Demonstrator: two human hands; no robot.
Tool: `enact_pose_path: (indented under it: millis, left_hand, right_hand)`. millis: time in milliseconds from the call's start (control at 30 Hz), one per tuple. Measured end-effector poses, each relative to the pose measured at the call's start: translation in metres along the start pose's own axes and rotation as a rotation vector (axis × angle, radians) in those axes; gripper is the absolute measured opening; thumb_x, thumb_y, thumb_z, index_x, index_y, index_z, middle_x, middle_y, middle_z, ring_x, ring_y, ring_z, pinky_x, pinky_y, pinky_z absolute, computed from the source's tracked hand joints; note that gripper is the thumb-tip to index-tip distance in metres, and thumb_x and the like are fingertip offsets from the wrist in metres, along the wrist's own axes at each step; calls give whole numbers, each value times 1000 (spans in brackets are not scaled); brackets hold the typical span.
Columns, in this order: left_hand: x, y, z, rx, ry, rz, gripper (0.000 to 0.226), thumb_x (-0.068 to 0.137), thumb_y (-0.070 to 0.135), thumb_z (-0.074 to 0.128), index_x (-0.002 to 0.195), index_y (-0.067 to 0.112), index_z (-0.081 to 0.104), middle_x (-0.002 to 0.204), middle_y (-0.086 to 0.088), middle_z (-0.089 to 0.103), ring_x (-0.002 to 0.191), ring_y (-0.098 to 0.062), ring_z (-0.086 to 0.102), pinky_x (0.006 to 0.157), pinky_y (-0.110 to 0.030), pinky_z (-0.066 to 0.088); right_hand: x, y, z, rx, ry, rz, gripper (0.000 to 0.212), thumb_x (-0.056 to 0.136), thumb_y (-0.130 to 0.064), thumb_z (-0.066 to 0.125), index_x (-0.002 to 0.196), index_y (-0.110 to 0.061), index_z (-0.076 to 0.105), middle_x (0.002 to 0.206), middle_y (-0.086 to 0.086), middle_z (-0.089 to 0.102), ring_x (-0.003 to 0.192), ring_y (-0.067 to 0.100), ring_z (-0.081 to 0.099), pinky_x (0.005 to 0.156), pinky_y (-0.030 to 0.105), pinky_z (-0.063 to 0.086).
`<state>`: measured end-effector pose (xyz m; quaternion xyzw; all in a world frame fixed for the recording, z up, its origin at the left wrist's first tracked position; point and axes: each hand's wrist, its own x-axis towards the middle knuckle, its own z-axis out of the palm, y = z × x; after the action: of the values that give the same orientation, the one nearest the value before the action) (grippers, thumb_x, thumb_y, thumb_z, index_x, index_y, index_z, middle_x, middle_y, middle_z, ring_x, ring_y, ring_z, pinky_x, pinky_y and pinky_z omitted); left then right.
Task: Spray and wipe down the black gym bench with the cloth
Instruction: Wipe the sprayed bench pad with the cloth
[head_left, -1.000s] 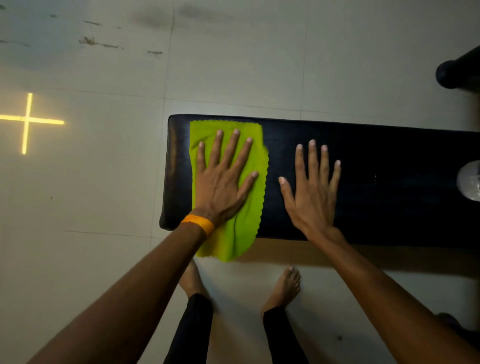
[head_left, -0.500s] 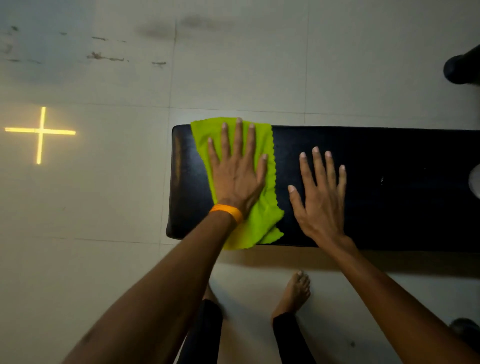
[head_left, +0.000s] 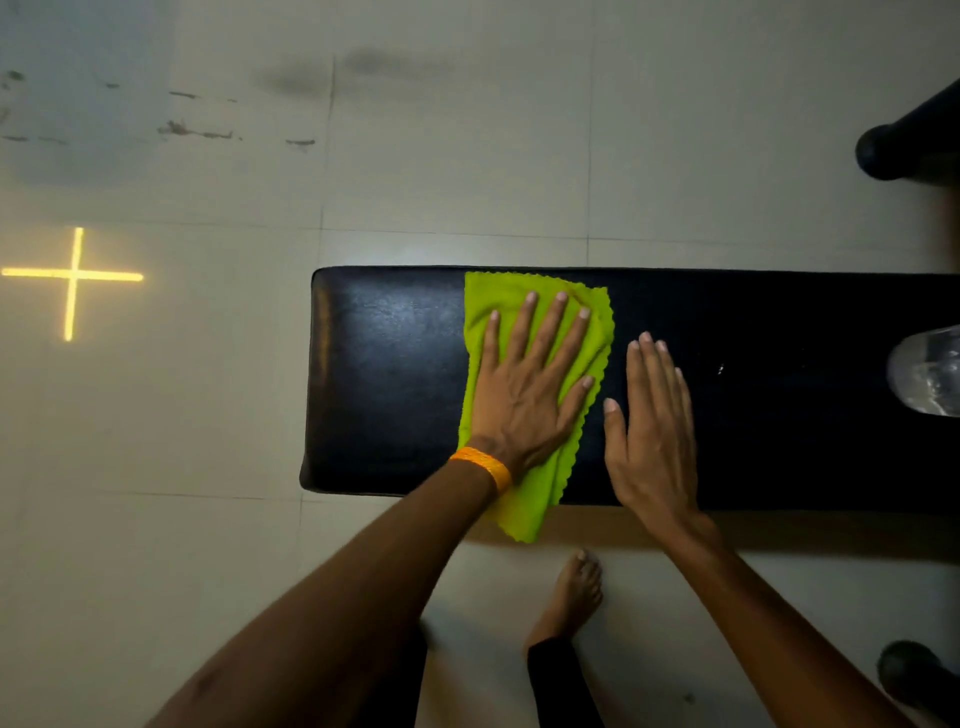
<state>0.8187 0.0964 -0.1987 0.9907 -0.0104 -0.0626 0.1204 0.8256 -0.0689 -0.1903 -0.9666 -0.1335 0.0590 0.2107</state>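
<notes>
Black gym bench (head_left: 395, 374) padding was seen lying lengthwise across a pale tiled floor (head_left: 467, 156). A lime-green cloth (head_left: 524, 499) was spread over it, its near corner draped past the front edge. The left hand (head_left: 524, 395) was pressed flat on the cloth, fingers splayed wide, an orange wristband (head_left: 483, 465) at the wrist. The right hand (head_left: 652, 436) was laid flat and empty on the bare padding just beside the cloth. A clear bottle (head_left: 930, 371) was seen on the bench at the right edge.
</notes>
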Motion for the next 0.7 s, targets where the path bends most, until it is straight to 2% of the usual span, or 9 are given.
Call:
enact_pose_path:
  millis: [100,167,267,367,500,633,700]
  left_hand:
    - [3,1,-4,-50,9,-68,69,107,58,25,167,27,11,176,-1,3,162,-27,-4,129,-56,2]
    - [2,0,-12,-170,15,-46,68,106,55,24,166,24,19,175,-2,10,162,-25,1,130,-54,3]
    - [-9,-34,-27,-294,123,-36,64,106,45,32,163,16,31,173,-6,20,162,-24,9,131,-50,6]
    - [-24,-88,-32,-184,203,-175,63,105,40,32,163,13,30,172,-8,20,161,-28,11,130,-53,7]
    - [-36,-118,-20,2,87,-196,71,106,51,25,165,13,20,174,-10,12,162,-30,7,129,-60,8]
    - [-36,-117,-17,61,65,-188,73,105,54,24,166,14,15,175,-10,8,162,-30,4,130,-58,6]
    - [-36,-117,-17,72,69,-187,74,105,54,25,166,13,15,174,-11,9,162,-30,4,130,-58,6]
  right_hand:
    - [-1,-4,-1,29,2,17,61,101,-25,39,158,-7,28,169,7,20,158,20,12,127,48,18]
    - [2,-15,-1,57,35,64,61,98,-23,43,156,-8,34,168,8,23,157,22,15,127,49,18]
    - [10,-47,4,20,99,60,60,96,-23,48,154,-8,39,167,12,27,156,28,19,126,52,17]
    - [20,-89,22,4,56,-17,64,97,-29,47,157,-10,35,168,12,23,157,29,16,127,53,14]
    - [29,-126,52,-159,-21,21,66,102,-49,35,161,-22,25,170,6,16,158,28,10,127,55,6]
    - [50,-90,44,-253,-50,-13,66,102,-56,32,161,-28,23,171,4,16,158,28,12,127,54,8]
    - [65,-53,26,-284,-11,42,66,102,-57,32,160,-29,25,170,5,19,157,29,15,126,55,10]
